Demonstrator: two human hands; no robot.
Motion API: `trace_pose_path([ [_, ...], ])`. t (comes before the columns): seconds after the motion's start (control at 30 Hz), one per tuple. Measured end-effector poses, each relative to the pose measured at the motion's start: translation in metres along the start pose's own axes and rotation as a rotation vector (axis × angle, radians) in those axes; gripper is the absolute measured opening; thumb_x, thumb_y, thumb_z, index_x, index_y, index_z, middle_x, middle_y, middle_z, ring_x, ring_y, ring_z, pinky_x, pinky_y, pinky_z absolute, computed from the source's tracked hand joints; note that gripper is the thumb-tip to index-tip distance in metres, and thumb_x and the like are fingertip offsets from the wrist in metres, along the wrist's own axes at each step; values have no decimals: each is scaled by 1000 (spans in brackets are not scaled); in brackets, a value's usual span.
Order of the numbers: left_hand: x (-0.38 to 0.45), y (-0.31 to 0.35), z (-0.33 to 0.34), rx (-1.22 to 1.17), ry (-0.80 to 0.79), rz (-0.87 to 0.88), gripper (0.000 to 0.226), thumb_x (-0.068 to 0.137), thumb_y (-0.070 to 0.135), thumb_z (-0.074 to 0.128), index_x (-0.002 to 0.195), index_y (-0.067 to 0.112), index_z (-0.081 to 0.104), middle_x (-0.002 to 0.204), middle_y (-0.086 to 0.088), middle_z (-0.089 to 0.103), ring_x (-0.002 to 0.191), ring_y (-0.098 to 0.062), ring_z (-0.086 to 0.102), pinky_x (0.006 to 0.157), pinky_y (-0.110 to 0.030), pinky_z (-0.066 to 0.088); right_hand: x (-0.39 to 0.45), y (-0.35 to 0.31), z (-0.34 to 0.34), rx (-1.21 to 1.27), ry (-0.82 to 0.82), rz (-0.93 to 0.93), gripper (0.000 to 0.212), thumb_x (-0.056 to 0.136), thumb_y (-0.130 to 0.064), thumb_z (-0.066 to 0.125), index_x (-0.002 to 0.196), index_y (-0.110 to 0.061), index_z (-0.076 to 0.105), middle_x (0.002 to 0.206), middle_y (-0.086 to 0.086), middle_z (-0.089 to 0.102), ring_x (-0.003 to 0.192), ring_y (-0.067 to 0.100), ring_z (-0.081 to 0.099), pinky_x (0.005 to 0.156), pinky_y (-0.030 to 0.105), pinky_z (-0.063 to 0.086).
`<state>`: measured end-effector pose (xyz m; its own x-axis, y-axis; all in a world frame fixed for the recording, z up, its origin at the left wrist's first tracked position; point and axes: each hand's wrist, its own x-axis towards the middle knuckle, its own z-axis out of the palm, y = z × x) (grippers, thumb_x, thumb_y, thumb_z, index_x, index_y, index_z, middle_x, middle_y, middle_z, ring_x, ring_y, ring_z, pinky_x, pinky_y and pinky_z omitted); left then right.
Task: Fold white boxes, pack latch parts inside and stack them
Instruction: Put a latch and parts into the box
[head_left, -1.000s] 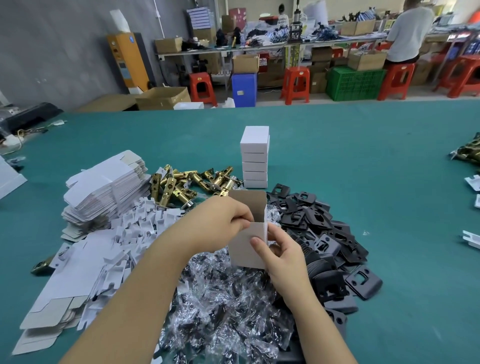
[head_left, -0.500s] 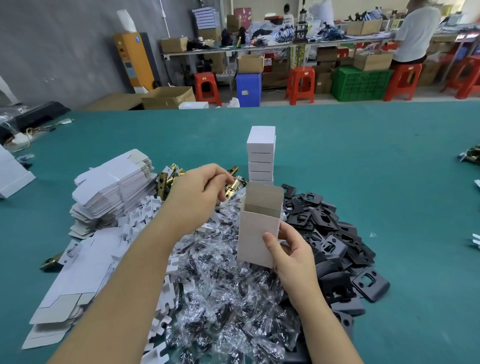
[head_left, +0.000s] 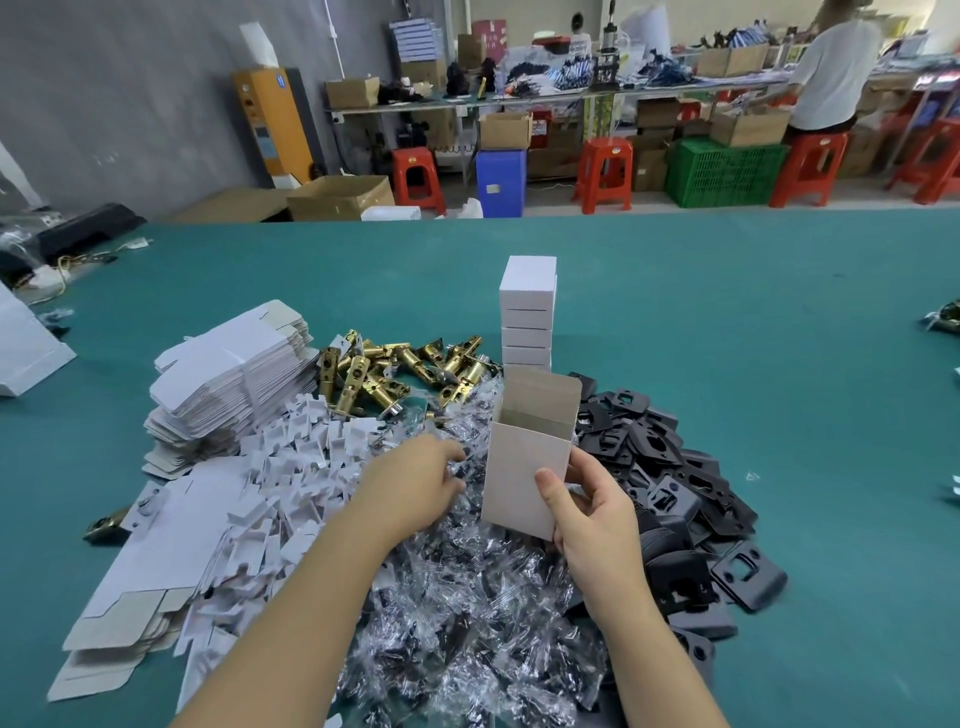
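Held box: the right hand (head_left: 597, 512) holds a small upright white cardboard box (head_left: 524, 470), thumb on the near face and fingers behind the right edge. This grip keeps the mouth pointing up, likely so a part can be dropped straight in.
Box look: plain matte white outside and grey-brown inside. The top flap stands up at the far side and the mouth is open. No contents show.
Box place: it is held above the middle of the heaps, at about 12 o'clock from the person, just in front of the stack.
Left hand: the left hand (head_left: 421, 486) lies low at 9 o'clock of the box, over the pile of clear crinkly plastic bags of dark parts (head_left: 467, 623). Its fingers are curled downward into the bags, apparently picking. Whether they actually hold one cannot be told.
Finished stack: a column of closed white boxes (head_left: 527, 317) stands on the teal tabletop (head_left: 727, 312) at 12 o'clock, behind the held box. It sits within easy reach for adding the next one.
Supplies: the parts ring the work spot so each is one reach away.
- Flat white box blanks (head_left: 228, 374) are at 10 o'clock.
- Brass cylindrical latch bolts (head_left: 384, 371) are at 11 o'clock.
- White folded card inserts (head_left: 301, 467) are at 9 o'clock.
- Black metal strike plates (head_left: 675, 467) are at 3 o'clock.
Step judged: the box is formed and open, and filling seems under way.
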<state>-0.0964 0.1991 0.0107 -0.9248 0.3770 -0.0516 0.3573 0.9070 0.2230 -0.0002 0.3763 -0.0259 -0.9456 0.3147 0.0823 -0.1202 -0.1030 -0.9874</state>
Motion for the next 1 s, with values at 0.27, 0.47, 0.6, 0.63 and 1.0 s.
trace_pose_path([
  [0.27,1,8,2,99,24,-76,21,101,33,57,112,23,72,89,8,64,73,-12,65,63,-30,55,-2,-4,1,-8,-16,-13,23,82,-48,70,100,-63,68,99,-13,74,67,-1,63,56,15,49],
  [0.47,2,7,0,33,109,-168,21,94,24,57,79,25,71,72,10,67,61,-10,63,51,-23,47,-2,-2,0,-28,-24,-22,24,84,-50,70,103,-64,67,99,-12,74,64,-2,61,54,14,47],
  [0.6,2,4,-4,-1,150,-187,21,94,23,59,75,26,67,76,10,63,63,-11,62,53,-26,48,-2,-2,0,-40,-28,-29,23,85,-50,70,102,-64,67,100,-15,74,67,-2,62,54,14,47],
  [0.63,2,3,-6,-19,157,-187,21,95,23,58,77,27,68,75,10,65,62,-11,62,52,-26,49,-2,-2,0,-43,-28,-31,22,86,-50,71,102,-64,67,101,-16,74,69,-1,63,55,14,47],
  [1.0,-13,7,-63,-789,455,-170,25,97,16,67,81,36,71,71,7,71,67,-11,60,62,-30,51,-1,-2,0,-40,-43,-18,24,84,-50,70,102,-65,66,101,-16,74,69,-2,63,54,14,46],
])
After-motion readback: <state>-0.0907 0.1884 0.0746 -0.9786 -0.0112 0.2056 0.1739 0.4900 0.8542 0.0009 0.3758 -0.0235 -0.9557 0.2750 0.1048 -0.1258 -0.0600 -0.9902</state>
